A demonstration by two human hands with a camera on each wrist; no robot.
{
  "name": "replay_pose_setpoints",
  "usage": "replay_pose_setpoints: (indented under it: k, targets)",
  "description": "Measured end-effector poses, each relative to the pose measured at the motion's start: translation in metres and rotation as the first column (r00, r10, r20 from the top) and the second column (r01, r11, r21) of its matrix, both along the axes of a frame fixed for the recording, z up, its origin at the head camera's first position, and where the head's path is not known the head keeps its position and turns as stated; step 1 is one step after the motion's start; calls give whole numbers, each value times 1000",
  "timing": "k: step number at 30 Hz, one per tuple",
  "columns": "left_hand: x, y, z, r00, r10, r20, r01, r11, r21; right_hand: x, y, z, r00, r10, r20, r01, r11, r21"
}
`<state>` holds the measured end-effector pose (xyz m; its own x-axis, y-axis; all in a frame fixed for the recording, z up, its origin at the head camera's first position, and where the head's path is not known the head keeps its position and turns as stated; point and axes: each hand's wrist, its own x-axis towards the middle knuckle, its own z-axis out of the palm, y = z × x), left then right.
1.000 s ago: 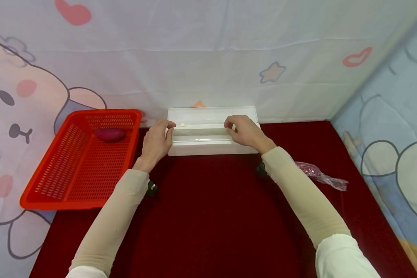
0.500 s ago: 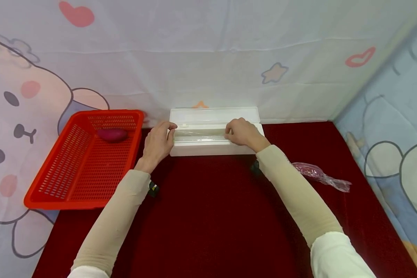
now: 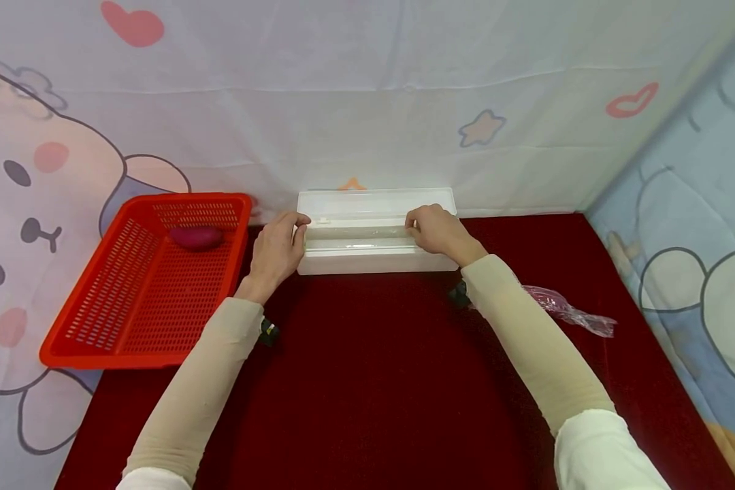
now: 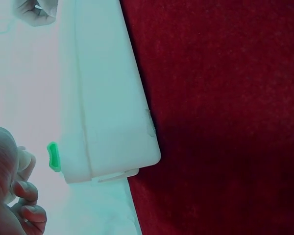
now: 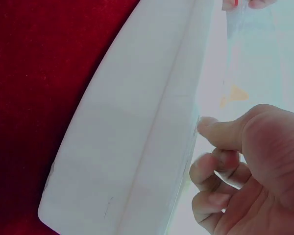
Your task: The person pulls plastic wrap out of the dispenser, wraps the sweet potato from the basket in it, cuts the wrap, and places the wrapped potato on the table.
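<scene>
A long white cling film dispenser box (image 3: 373, 264) lies at the back of the table, its lid (image 3: 367, 201) raised against the wall. Clear plastic wrap (image 3: 361, 244) shows as glossy streaks along its opening. At the box's left end, my left hand (image 3: 275, 250) has thumb and fingers curled at the film's edge; a green piece (image 4: 54, 157) sits beside that end in the left wrist view. Near the right end, my right hand (image 3: 439, 231) pinches the film with thumb (image 5: 208, 125) and curled fingers. Film between the fingertips is hardly visible.
On the left stands a red plastic basket (image 3: 141, 279) with a purple, oblong vegetable (image 3: 196, 237) inside. A clear bag with something pink (image 3: 566, 309) lies right of my right forearm. Printed cloth walls (image 3: 367, 122) enclose the dark red tabletop (image 3: 367, 374).
My right hand moved slightly left, then back right along the box. Film showed as a diagonal streak between the hands half a second ago; it now lies flatter. My left hand stays put.
</scene>
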<state>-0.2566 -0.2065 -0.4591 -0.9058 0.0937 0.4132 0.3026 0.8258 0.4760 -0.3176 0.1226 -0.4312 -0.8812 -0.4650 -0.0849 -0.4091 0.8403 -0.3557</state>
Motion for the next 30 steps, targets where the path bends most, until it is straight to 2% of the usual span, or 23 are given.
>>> replay_pose_setpoints:
  k: [8,15,21,25,30]
  targets:
    - [1,0,8,1000,-5,2,5,999,43,0,3,-3,995,43,-91,-52,994,-95]
    - [1,1,12,1000,-2,-4,2,999,51,0,6,-5,993,38,-109,-58,981,-183]
    - [2,2,15,1000,-5,-15,5,998,57,1,8,-5,995,49,-90,-70,966,-250]
    - [2,3,16,1000,0,-14,1,998,62,1,9,-7,995,58,-79,-76,963,-259]
    - [1,3,16,1000,5,-4,-5,998,57,0,10,-10,998,65,-11,-65,959,-276]
